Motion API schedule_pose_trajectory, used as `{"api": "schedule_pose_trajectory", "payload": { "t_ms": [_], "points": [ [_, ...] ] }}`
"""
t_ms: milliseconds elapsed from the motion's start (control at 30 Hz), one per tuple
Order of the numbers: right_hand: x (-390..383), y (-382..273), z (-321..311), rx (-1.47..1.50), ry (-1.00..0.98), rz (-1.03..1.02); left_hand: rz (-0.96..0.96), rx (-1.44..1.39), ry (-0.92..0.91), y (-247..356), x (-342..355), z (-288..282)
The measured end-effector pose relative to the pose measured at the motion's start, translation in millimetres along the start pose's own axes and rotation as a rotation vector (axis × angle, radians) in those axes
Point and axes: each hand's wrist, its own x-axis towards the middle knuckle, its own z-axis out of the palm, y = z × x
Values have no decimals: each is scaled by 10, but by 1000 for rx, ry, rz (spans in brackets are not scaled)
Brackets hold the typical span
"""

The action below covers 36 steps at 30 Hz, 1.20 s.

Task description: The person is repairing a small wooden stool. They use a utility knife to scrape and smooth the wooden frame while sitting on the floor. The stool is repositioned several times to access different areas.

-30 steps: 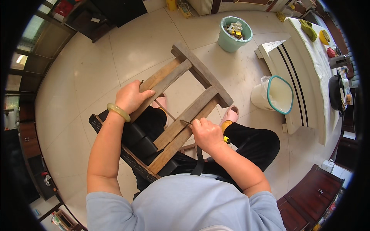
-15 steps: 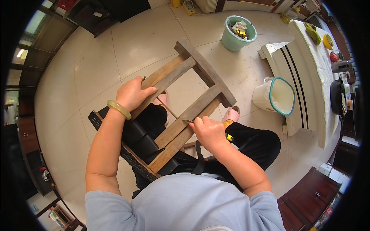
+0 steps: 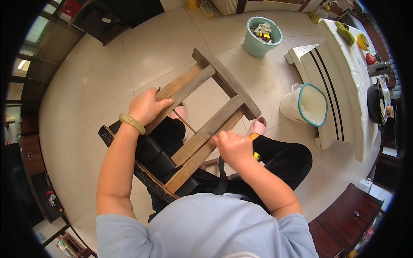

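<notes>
Left hand (image 3: 146, 107) palm-down, fingers gripping grey-brown slatted wooden frame (image 3: 191, 88); right hand (image 3: 234, 148) fisted round yellow-black tool (image 3: 257, 156); cream-tiled floor (image 3: 258, 81) beyond frame's edge.

Pale blue short-sleeved shirt (image 3: 198, 221); black trousers (image 3: 290, 159); yellow socks (image 3: 254, 136); pink slippers (image 3: 258, 125); smooth, rounded, pale green bangle (image 3: 132, 123)

We grip the wooden frame (image 3: 208, 125) on its left side with our left hand (image 3: 146, 106), thumb on top; our right hand (image 3: 234, 148) is fisted at its right side.
</notes>
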Motion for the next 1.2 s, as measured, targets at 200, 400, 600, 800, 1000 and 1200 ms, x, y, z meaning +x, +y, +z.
{"api": "schedule_pose_trajectory", "payload": {
  "t_ms": [200,400,600,800,1000,1200],
  "points": [
    [-20,134,180,-76,6,15,9,17,14,-1,-22,-12],
    [196,623,157,-220,40,163,-7,33,18,4,-8,-23],
    [51,-17,-5,-25,-6,-43,-10,18,-7,29,-12,-14],
    [131,265,205,-142,29,41,-17,50,8,24,-29,-41],
    [176,737,193,-238,27,205,-19,72,24,33,-33,-40],
    [26,55,54,-28,-13,-28,-13,39,-1,65,-31,-36]
  ]
}}
